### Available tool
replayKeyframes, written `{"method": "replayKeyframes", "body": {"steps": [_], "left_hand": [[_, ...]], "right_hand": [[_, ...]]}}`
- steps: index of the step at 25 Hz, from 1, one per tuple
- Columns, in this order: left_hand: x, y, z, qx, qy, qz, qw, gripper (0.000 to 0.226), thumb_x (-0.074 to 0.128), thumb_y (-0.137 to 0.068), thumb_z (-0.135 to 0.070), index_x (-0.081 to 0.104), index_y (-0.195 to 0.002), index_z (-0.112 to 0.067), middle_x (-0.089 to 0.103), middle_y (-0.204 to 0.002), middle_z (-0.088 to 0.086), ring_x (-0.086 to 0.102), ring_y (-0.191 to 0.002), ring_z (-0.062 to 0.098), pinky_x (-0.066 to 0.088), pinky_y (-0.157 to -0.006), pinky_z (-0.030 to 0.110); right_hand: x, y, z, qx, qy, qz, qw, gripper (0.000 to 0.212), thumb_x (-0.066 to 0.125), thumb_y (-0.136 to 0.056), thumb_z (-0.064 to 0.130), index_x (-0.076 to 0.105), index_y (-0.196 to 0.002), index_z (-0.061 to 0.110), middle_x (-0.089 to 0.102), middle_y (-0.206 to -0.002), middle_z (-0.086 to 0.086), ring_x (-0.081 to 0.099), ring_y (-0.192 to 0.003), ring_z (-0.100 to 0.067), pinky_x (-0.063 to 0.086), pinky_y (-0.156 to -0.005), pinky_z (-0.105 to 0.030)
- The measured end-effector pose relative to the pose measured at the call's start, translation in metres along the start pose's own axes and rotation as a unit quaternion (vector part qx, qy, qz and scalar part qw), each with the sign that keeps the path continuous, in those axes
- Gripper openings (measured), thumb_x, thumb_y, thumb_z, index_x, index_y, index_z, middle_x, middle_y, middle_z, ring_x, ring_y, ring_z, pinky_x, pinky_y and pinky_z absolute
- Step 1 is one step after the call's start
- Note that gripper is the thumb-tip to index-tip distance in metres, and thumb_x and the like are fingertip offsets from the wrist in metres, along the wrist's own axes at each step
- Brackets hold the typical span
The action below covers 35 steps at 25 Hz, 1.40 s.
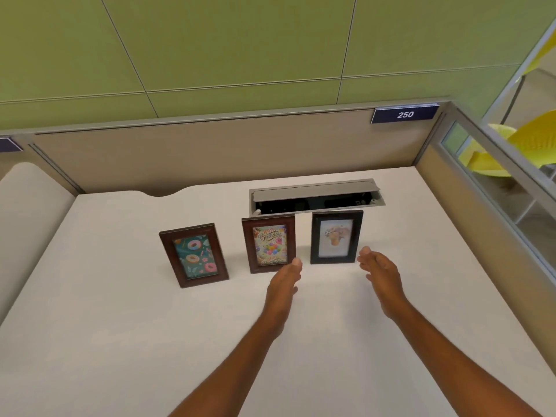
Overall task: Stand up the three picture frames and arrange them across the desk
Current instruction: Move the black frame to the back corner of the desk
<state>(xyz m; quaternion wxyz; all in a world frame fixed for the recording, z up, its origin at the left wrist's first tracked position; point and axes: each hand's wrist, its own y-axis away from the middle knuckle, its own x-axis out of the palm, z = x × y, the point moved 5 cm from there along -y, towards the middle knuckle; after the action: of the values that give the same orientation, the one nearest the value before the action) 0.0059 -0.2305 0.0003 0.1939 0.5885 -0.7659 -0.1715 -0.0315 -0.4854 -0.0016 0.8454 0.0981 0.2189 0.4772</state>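
Three picture frames stand upright in a row on the white desk (120, 326). On the left is a brown frame with a donut picture (194, 255). In the middle stands a brown frame with a birthday card (268, 244). To the right is a black frame with a flower picture (336, 237). My left hand (285, 278) hovers flat just in front of the birthday frame's lower right corner, holding nothing. My right hand (380, 272) is held edge-on just right of the black frame, fingers extended, apart from it.
An open grey cable hatch (316, 195) is set into the desk right behind the middle and right frames. Beige partition walls (210, 158) close the desk at the back and right. A label reading 250 (404, 114) sits on the partition top.
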Motion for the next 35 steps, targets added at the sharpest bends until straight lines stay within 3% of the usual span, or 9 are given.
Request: {"method": "replayKeyframes", "body": {"steps": [2, 5, 9, 16, 22, 27, 30, 35], "left_hand": [[0.024, -0.010, -0.009, 0.014, -0.004, 0.001, 1.000, 0.060, 0.056, -0.104, -0.064, 0.054, -0.153, -0.030, 0.058, -0.151, -0.010, 0.054, -0.145, 0.017, 0.042, -0.127, 0.048], [0.051, -0.027, -0.019, 0.028, -0.024, -0.014, 0.999, 0.079, 0.055, -0.097, -0.074, 0.044, -0.162, -0.031, 0.049, -0.163, -0.009, 0.043, -0.155, 0.018, 0.035, -0.131, 0.050], [0.072, -0.043, -0.019, 0.020, -0.027, -0.032, 0.999, 0.086, 0.051, -0.099, -0.076, 0.026, -0.171, -0.036, 0.029, -0.178, -0.007, 0.029, -0.164, 0.023, 0.029, -0.133, 0.053], [0.091, -0.057, -0.018, 0.020, -0.029, -0.063, 0.997, 0.096, 0.048, -0.091, -0.082, 0.023, -0.171, -0.035, 0.034, -0.176, -0.006, 0.031, -0.163, 0.022, 0.029, -0.133, 0.054], [0.093, -0.067, -0.017, 0.015, -0.035, -0.084, 0.996, 0.097, 0.046, -0.090, -0.085, 0.025, -0.171, -0.036, 0.036, -0.175, -0.008, 0.032, -0.162, 0.019, 0.030, -0.133, 0.053], [0.094, -0.073, -0.013, 0.007, -0.033, -0.091, 0.995, 0.084, 0.045, -0.094, -0.079, 0.031, -0.167, -0.041, 0.046, -0.160, -0.019, 0.037, -0.158, 0.014, 0.033, -0.131, 0.044], [0.095, -0.075, -0.010, 0.006, -0.030, -0.097, 0.995, 0.073, 0.044, -0.101, -0.074, 0.033, -0.166, -0.043, 0.047, -0.159, -0.021, 0.038, -0.156, 0.011, 0.032, -0.132, 0.045], [0.102, -0.078, -0.013, 0.012, -0.035, -0.090, 0.995, 0.068, 0.044, -0.105, -0.069, 0.030, -0.168, -0.045, 0.043, -0.158, -0.028, 0.035, -0.156, 0.006, 0.029, -0.134, 0.047]], "right_hand": [[-0.013, -0.023, 0.007, 0.000, -0.015, 0.005, 1.000, 0.036, 0.053, -0.106, 0.062, 0.070, -0.112, 0.031, 0.074, -0.129, -0.007, 0.068, -0.125, -0.030, 0.052, -0.114, -0.052], [-0.021, -0.058, 0.017, 0.019, -0.033, 0.039, 0.999, 0.060, 0.044, -0.107, 0.067, 0.064, -0.140, 0.020, 0.068, -0.146, -0.012, 0.065, -0.129, -0.029, 0.048, -0.113, -0.048], [-0.014, -0.089, 0.025, 0.071, -0.019, 0.136, 0.988, 0.080, 0.024, -0.106, 0.073, 0.054, -0.156, 0.018, 0.059, -0.159, -0.015, 0.056, -0.145, -0.039, 0.040, -0.124, -0.059], [0.012, -0.109, 0.033, 0.121, -0.057, 0.224, 0.965, 0.091, 0.020, -0.097, 0.084, 0.051, -0.157, 0.023, 0.058, -0.161, -0.013, 0.059, -0.144, -0.043, 0.047, -0.120, -0.061], [0.024, -0.122, 0.037, 0.105, -0.072, 0.212, 0.969, 0.083, 0.029, -0.079, 0.090, 0.059, -0.136, 0.037, 0.066, -0.152, -0.010, 0.067, -0.128, -0.037, 0.053, -0.112, -0.062], [0.030, -0.130, 0.037, 0.099, -0.092, 0.235, 0.963, 0.088, 0.026, -0.082, 0.092, 0.064, -0.141, 0.038, 0.071, -0.147, -0.008, 0.066, -0.134, -0.037, 0.051, -0.115, -0.064], [0.030, -0.130, 0.039, 0.089, -0.108, 0.246, 0.959, 0.088, 0.026, -0.083, 0.091, 0.065, -0.141, 0.038, 0.072, -0.144, -0.004, 0.067, -0.133, -0.033, 0.052, -0.116, -0.060], [0.018, -0.132, 0.041, 0.084, -0.141, 0.232, 0.959, 0.077, 0.032, -0.082, 0.091, 0.071, -0.126, 0.041, 0.083, -0.120, 0.008, 0.072, -0.123, -0.025, 0.058, -0.100, -0.046]]}}
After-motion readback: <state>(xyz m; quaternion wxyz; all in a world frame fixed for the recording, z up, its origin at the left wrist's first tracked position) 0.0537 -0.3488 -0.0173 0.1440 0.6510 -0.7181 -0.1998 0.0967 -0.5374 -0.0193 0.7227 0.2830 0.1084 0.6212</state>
